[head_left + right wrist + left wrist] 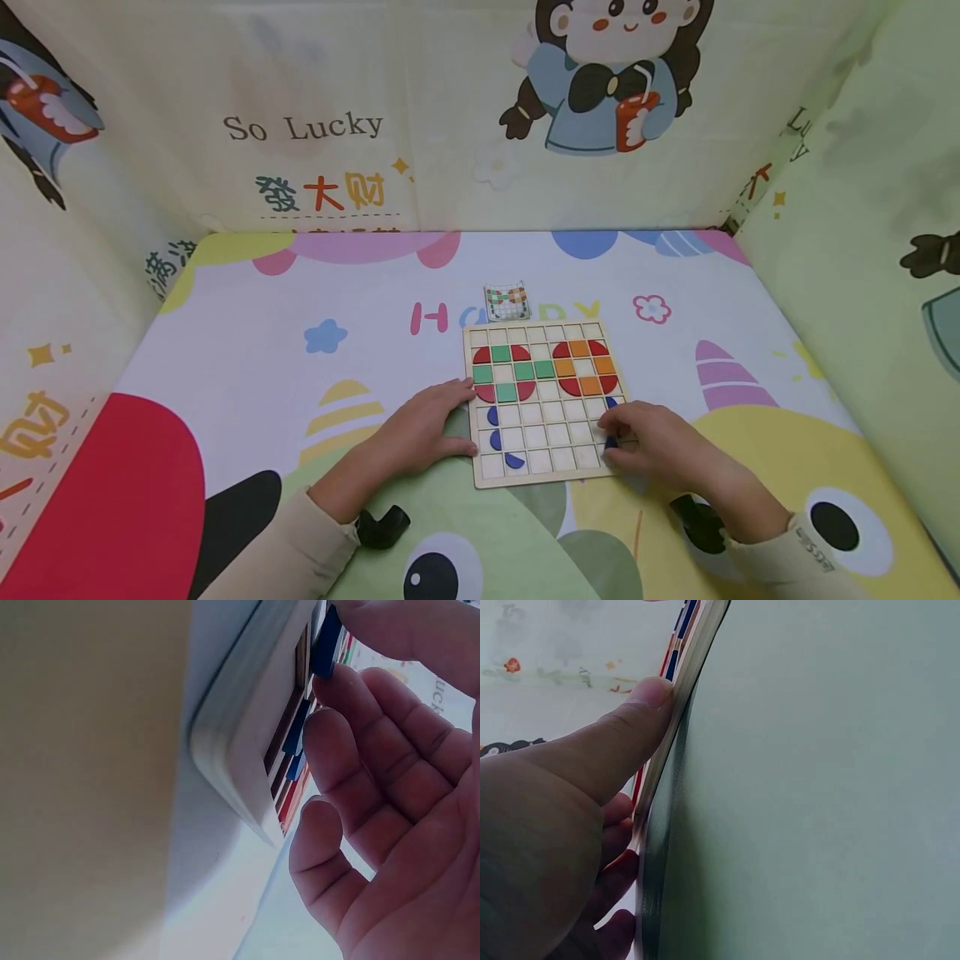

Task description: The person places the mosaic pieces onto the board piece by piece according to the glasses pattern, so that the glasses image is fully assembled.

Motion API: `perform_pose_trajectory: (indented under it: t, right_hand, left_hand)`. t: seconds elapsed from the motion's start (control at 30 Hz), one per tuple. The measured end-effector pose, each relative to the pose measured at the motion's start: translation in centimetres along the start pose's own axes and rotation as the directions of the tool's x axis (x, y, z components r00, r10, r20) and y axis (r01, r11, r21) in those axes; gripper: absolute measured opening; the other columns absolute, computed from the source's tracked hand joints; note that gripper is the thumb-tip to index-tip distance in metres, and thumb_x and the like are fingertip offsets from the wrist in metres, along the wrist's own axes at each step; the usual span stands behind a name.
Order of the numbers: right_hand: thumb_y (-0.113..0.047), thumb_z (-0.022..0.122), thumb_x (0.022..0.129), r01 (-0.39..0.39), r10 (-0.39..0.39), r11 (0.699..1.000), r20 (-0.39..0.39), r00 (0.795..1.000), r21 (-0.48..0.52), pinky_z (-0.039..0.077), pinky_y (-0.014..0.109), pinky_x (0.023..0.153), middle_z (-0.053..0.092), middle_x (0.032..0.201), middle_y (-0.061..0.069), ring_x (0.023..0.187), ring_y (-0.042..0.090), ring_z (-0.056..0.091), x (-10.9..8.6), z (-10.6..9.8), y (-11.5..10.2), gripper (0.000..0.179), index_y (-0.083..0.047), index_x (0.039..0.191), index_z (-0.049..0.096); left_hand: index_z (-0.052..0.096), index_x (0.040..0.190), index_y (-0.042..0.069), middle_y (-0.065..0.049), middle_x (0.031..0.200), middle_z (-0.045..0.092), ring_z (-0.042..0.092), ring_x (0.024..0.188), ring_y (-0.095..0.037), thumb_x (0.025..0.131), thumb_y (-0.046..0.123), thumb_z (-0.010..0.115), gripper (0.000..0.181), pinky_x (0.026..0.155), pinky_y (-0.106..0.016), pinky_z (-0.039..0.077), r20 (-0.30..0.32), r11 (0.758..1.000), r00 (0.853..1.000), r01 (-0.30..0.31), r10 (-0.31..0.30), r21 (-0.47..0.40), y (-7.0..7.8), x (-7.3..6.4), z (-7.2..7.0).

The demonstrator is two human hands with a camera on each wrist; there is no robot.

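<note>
A wooden grid board (517, 481) lies on the table cloth, with red, green and orange pieces in its upper rows. My left hand (423, 429) rests along the board's left edge, thumb and fingertips touching the rim with the fingers spread. At the lower right of the board, my right hand (660, 442) pinches a small blue piece (328, 641) between thumb and forefinger. Half-round blue pieces (514, 460) sit in cells at the lower left. Another blue piece (611, 402) shows in the right column, just above the right hand.
A small card (507, 302) printed with a coloured grid pattern lies behind the board's top edge. The cloth (330, 337) has cartoon prints, and printed fabric walls (450, 167) enclose the back and sides.
</note>
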State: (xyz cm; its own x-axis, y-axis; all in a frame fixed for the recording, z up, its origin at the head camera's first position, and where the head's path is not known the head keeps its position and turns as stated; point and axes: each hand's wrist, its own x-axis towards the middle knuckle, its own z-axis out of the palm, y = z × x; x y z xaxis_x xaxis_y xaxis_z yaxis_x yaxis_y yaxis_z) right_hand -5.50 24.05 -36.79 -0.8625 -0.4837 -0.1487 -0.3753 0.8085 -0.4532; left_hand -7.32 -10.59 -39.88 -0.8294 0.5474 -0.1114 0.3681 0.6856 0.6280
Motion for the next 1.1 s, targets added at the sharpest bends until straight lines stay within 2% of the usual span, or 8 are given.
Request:
perform_pose_trajectory:
  t: [0.37, 0.8, 1.1]
  right_hand:
    - [-0.021, 0.085, 0.079, 0.016, -0.017, 0.998, -0.01, 1.0, -0.061, 0.053, 0.041, 0.082, 0.061, 0.09, -0.011, 0.083, 0.01, 0.054, -0.41, -0.01, -0.14, 0.024, -0.014, 0.096, 0.07]
    - [-0.017, 0.084, 0.081, 0.025, -0.025, 0.998, -0.001, 1.0, -0.059, 0.054, 0.042, 0.082, 0.065, 0.09, -0.011, 0.082, 0.011, 0.058, -0.78, -0.13, -0.06, 0.018, -0.014, 0.096, 0.073]
    - [-0.014, 0.084, 0.081, 0.01, -0.01, 0.998, -0.001, 1.0, -0.063, 0.054, 0.047, 0.085, 0.067, 0.093, -0.007, 0.086, 0.016, 0.06, -0.88, -0.2, -0.28, 0.022, -0.012, 0.099, 0.073]
  left_hand:
    - [0.051, 0.145, 0.004, -0.008, 0.155, 0.042, 0.034, 0.144, -0.029, 0.083, 0.035, 0.083, 0.076, 0.115, -0.048, 0.032, 0.004, 1.0, 1.0, 0.006, -0.006, 0.001, 0.12, 0.01, -0.09]
    - [0.051, 0.144, 0.004, -0.008, 0.154, 0.043, 0.035, 0.144, -0.03, 0.083, 0.034, 0.083, 0.076, 0.114, -0.049, 0.033, 0.002, 1.0, 1.0, 0.007, -0.007, -0.009, 0.17, -0.01, 0.05]
    - [0.052, 0.144, 0.003, -0.009, 0.154, 0.043, 0.035, 0.143, -0.031, 0.083, 0.034, 0.083, 0.075, 0.115, -0.049, 0.032, -0.005, 1.0, 1.0, -0.005, 0.005, -0.007, 0.12, -0.05, 0.04]
